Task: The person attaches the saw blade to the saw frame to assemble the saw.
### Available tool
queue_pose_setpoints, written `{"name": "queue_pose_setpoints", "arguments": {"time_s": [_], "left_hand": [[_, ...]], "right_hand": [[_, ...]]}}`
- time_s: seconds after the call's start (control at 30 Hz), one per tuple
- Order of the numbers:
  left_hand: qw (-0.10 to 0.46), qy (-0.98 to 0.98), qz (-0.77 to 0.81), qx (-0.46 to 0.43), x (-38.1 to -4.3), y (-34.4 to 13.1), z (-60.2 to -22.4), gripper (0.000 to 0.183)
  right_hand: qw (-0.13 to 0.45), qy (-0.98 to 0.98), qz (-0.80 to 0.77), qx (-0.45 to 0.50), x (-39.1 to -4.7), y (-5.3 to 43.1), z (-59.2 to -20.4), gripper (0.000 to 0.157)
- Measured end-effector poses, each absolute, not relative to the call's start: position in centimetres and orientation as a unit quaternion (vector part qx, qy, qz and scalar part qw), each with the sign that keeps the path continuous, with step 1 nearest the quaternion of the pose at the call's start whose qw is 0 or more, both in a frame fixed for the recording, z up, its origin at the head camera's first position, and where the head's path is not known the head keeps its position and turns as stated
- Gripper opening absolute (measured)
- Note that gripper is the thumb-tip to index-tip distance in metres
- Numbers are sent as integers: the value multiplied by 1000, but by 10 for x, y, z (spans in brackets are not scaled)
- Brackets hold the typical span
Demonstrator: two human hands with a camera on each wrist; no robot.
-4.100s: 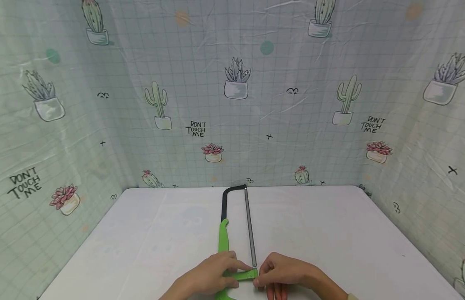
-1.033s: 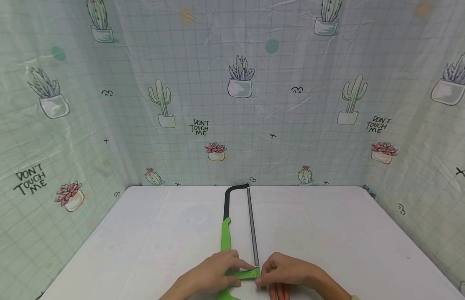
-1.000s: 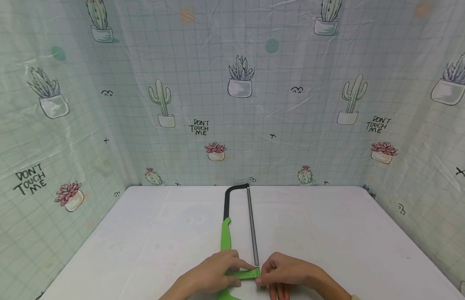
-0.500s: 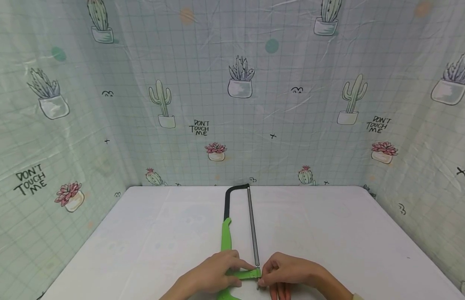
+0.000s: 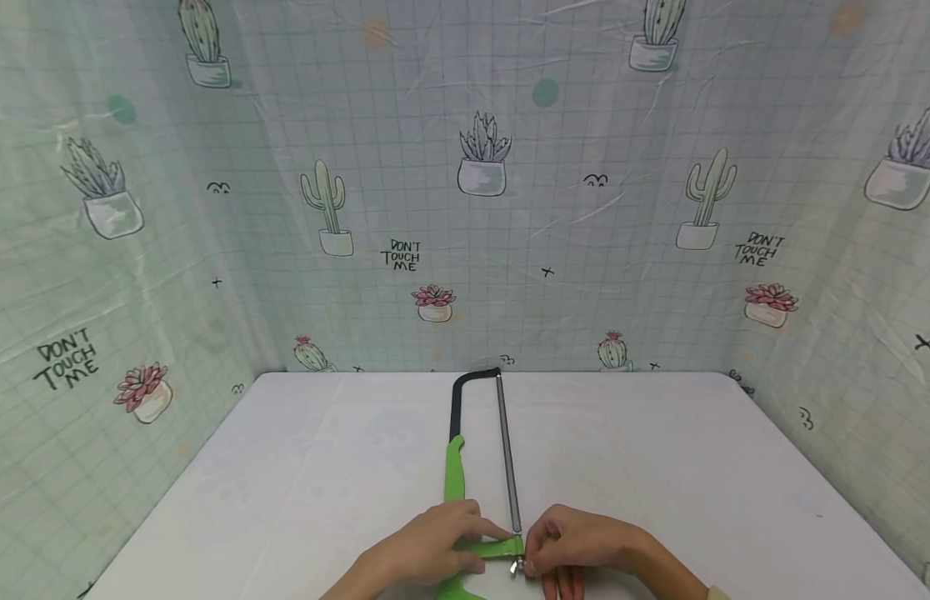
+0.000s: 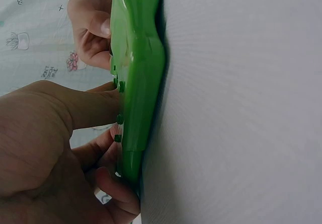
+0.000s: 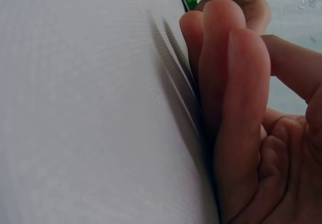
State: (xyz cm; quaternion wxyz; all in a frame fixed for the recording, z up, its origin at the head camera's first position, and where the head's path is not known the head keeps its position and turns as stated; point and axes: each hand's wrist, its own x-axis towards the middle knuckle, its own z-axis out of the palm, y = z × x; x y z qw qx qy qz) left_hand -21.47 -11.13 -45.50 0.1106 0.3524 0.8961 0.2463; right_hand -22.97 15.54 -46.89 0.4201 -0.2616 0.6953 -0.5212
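A hacksaw [image 5: 454,479] with a green handle and black front bow lies on the white table, its grey blade [image 5: 508,454] on the right. My left hand [image 5: 435,542] grips the green body around the short crosspiece [image 5: 495,549], index finger reaching along it toward the blade's near end. In the left wrist view, thumb and fingers clasp the green plastic [image 6: 138,78]. A small metal wing nut [image 5: 517,567] sticks out below the crosspiece. My right hand [image 5: 585,540] has thumb and index finger pinched at its right side. Its other fingers [image 7: 244,98] rest low by the tabletop.
The white table [image 5: 660,458] spreads out on both sides of the saw. A curtain [image 5: 405,167] printed with cacti hangs behind the table and along both sides.
The wing nut below the crosspiece, earlier hidden by my right fingertips, now shows, and those fingertips have drawn slightly right. My left hand keeps its grip; the saw lies as before.
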Motion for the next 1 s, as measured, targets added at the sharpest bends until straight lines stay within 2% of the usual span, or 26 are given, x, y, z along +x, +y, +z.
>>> {"name": "queue_pose_setpoints", "arguments": {"time_s": [1.0], "left_hand": [[112,893,254,354,-214,-112,-455,41]], "right_hand": [[413,701,-523,-253,-228,153,-470,8]]}}
